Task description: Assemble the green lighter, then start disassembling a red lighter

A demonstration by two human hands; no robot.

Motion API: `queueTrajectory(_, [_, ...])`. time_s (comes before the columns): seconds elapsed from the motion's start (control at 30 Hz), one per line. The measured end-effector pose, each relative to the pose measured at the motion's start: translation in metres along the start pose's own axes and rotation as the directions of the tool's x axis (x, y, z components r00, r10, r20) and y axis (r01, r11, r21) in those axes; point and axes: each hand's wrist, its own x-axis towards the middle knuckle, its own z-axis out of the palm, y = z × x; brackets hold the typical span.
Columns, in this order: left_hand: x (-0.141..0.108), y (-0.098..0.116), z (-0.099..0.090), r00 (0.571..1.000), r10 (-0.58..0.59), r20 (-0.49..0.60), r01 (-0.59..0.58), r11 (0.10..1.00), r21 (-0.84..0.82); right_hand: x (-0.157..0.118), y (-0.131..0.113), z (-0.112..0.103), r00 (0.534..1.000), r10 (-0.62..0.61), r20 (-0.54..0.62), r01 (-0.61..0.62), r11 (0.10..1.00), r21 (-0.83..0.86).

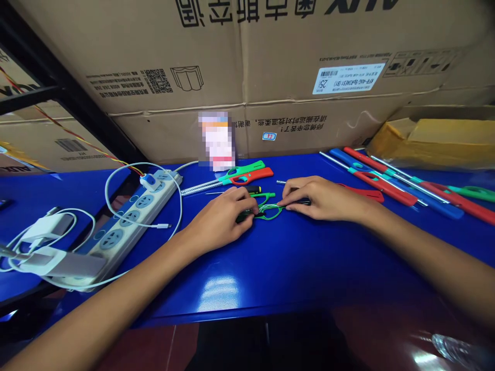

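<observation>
Near the middle of the blue table, my left hand (228,214) is closed on a small dark piece, mostly covered by the fingers. My right hand (317,198) pinches a short black piece (301,201). Thin green wire (270,212) loops between the two hands. Just behind it lies a green plastic part (266,197). A screwdriver (254,189) with a black and yellow handle lies behind my left hand, partly hidden by it. Beyond that are a green long-neck lighter (251,167) and a red one (257,175). Another red lighter (363,193) is partly covered by my right hand.
Several long-neck lighters (386,181) lie at the right, before an open carton (444,136). A white power strip (131,226) with chargers and cables stands at the left. A phone with a blurred screen (218,141) leans on the large cardboard box (278,51) behind.
</observation>
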Motion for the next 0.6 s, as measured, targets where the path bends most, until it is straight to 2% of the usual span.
queueTrajectory(0.27, [-0.0004, 0.0015, -0.0015, 0.999, 0.042, -0.021, -0.043, 0.999, -0.020, -0.0009, 0.0016, 0.0013, 0.999, -0.037, -0.010, 0.036, 0.998, -0.056])
queueTrajectory(0.6, [0.0005, 0.0011, -0.0011, 0.988, 0.143, 0.060, -0.152, 0.970, 0.190, -0.0007, -0.0009, 0.0024, 0.999, -0.031, 0.009, 0.032, 0.994, -0.102])
